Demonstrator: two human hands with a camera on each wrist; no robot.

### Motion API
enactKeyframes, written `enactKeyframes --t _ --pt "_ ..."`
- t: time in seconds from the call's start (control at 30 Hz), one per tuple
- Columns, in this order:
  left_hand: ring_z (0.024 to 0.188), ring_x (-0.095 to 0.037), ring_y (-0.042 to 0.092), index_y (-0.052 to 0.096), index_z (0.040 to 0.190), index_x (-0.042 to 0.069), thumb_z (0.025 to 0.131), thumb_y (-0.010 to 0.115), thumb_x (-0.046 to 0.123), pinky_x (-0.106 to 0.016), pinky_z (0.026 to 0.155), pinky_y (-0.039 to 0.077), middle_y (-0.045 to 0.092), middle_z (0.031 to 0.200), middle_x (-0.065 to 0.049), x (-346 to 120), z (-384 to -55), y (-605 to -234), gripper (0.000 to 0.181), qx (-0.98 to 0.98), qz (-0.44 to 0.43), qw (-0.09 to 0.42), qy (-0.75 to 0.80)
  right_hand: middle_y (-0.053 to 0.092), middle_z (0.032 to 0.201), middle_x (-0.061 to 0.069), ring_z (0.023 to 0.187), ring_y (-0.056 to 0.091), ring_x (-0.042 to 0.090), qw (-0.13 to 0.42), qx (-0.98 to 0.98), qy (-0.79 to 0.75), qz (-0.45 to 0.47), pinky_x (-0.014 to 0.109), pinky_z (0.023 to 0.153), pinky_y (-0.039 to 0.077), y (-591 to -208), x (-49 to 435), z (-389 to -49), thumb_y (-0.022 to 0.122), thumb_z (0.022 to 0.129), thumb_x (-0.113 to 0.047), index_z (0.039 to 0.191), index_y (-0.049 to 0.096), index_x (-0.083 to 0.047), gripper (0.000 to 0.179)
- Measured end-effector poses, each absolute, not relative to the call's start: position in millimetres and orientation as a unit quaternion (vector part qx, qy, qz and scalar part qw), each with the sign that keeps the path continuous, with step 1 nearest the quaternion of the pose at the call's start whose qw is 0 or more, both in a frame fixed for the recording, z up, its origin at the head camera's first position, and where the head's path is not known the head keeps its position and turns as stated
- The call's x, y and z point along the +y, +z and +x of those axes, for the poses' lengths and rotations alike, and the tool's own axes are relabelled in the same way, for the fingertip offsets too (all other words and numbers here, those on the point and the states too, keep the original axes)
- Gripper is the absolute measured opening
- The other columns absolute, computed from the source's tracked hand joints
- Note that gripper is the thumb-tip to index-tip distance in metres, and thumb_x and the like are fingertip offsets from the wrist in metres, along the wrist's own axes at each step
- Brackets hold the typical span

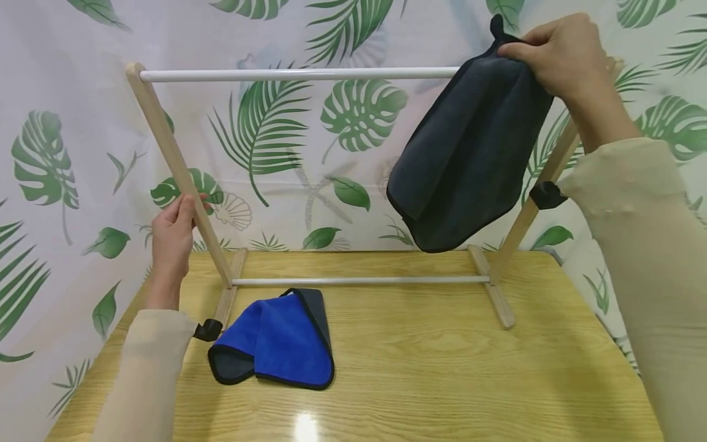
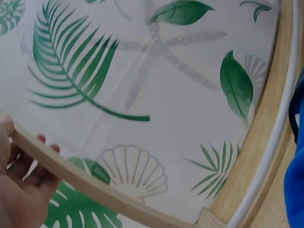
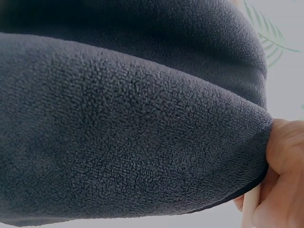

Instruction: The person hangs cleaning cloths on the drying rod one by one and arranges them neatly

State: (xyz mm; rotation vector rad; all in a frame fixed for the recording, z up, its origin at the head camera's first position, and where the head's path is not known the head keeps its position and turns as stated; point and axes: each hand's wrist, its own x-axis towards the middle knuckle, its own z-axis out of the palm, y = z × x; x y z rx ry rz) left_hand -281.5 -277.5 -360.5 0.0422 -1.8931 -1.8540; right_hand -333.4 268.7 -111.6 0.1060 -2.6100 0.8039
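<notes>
So far, on the table [image 1: 420,356], the wooden rack [image 1: 276,75] stands upright; one cloth is lifted, another lies waiting. The grey cloth [image 1: 464,147] hangs before the right part of the white top bar [image 1: 359,73], apparently not yet draped over it. It looks soft and fleecy, black-edged, with long folds. The blue cloth [image 1: 287,341] lies near left, loosely folded, showing some grey. The right grip [image 1: 571,58] pinches the grey cloth's top edge; the left grip [image 1: 173,236] curls round the left post [image 1: 167,144]. A black tab [image 1: 496,26] pokes up beside the pinch.
</notes>
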Motion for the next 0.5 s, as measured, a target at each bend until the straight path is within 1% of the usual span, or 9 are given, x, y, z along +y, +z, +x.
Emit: enactKeyframes --t 0.07,0.17,0.2,0.23,0.3,0.33,0.4,0.5 --pt "0.114 -0.018 0.058 0.067 0.136 0.004 0.108 0.055 0.037 -0.030 0.105 0.045 0.069 0.116 -0.005 -269.4 -276.3 -359.0 0.045 -0.702 0.047 0.274 -0.655 0.052 0.069 -0.015 0.077 0.047 0.012 0.205 -0.935 0.287 0.038 0.016 0.062 0.041 -111.5 267.4 -333.7 0.062 0.102 -0.042 0.130 0.067 0.006 0.056" --pt "0.114 -0.016 0.058 0.064 0.141 0.006 0.109 0.054 0.030 -0.028 0.097 0.047 0.065 0.128 -0.010 -254.9 -267.7 -355.5 0.041 -0.699 0.069 0.346 -0.622 0.051 0.065 -0.016 0.075 0.046 0.012 0.204 -0.935 0.286 0.037 0.018 0.061 0.040 -111.3 266.2 -334.0 0.064 0.102 -0.041 0.128 0.068 0.008 0.056" --pt "0.115 -0.016 0.058 0.062 0.142 0.005 0.108 0.054 0.026 -0.027 0.097 0.048 0.063 0.131 -0.013 -249.9 -264.8 -354.0 0.040 -0.691 0.068 0.372 -0.617 0.051 0.064 -0.016 0.075 0.046 0.012 0.204 -0.935 0.286 0.036 0.018 0.060 0.040 -111.2 266.0 -334.0 0.064 0.102 -0.041 0.127 0.068 0.008 0.056" --pt "0.116 -0.015 0.058 0.061 0.143 0.004 0.108 0.054 0.023 -0.026 0.097 0.048 0.062 0.132 -0.014 -244.9 -262.3 -352.4 0.040 -0.685 0.063 0.396 -0.608 0.051 0.064 -0.016 0.075 0.046 0.012 0.204 -0.934 0.290 0.035 0.017 0.060 0.040 -111.3 265.7 -334.0 0.064 0.101 -0.041 0.126 0.068 0.009 0.056" --pt "0.112 -0.013 0.056 0.061 0.141 0.001 0.106 0.055 0.016 -0.025 0.094 0.048 0.060 0.128 -0.016 -234.4 -257.4 -348.5 0.038 -0.674 0.046 0.433 -0.596 0.051 0.065 -0.016 0.075 0.046 0.011 0.203 -0.934 0.293 0.034 0.016 0.060 0.040 -111.3 265.5 -334.0 0.064 0.102 -0.041 0.127 0.068 0.009 0.056" --pt "0.111 -0.011 0.055 0.061 0.140 0.000 0.106 0.055 0.014 -0.025 0.093 0.047 0.059 0.127 -0.017 -228.5 -254.8 -346.6 0.038 -0.672 0.038 0.440 -0.594 0.051 0.065 -0.016 0.075 0.046 0.011 0.204 -0.933 0.293 0.034 0.015 0.061 0.040 -111.3 265.6 -333.9 0.064 0.102 -0.040 0.127 0.068 0.009 0.056" --pt "0.109 -0.011 0.056 0.060 0.140 -0.001 0.105 0.056 0.012 -0.024 0.092 0.047 0.061 0.126 -0.017 -216.7 -250.0 -342.9 0.037 -0.675 0.017 0.438 -0.594 0.052 0.065 -0.017 0.075 0.047 0.011 0.206 -0.932 0.297 0.034 0.015 0.061 0.041 -111.5 265.7 -333.6 0.064 0.102 -0.040 0.127 0.068 0.009 0.055" --pt "0.112 -0.013 0.058 0.060 0.140 -0.002 0.106 0.057 0.012 -0.024 0.094 0.047 0.064 0.128 -0.016 -198.2 -245.1 -339.8 0.037 -0.690 -0.014 0.405 -0.600 0.051 0.062 -0.019 0.073 0.047 0.010 0.211 -0.932 0.292 0.036 0.017 0.061 0.040 -111.7 266.1 -333.8 0.064 0.102 -0.041 0.127 0.068 0.009 0.056"
